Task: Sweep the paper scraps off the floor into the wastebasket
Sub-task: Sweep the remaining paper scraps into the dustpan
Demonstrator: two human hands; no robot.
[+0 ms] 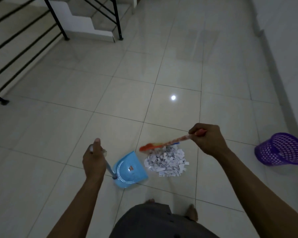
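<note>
While your left hand (93, 162) grips the dustpan (131, 170) handle and your right hand (208, 140) clamps the broom (162, 145), arms stretched down and well apart, watch the stroke. Paper scraps (167, 162) sit piled on the floor (58, 100) just right of the pan lip. A hard flick could scatter them past it. Wastebasket (280, 149) stands well right.

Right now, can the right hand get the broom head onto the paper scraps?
Probably yes: the right hand grips the broom, whose head lies at the far edge of the paper scraps, with nothing between them.
</note>
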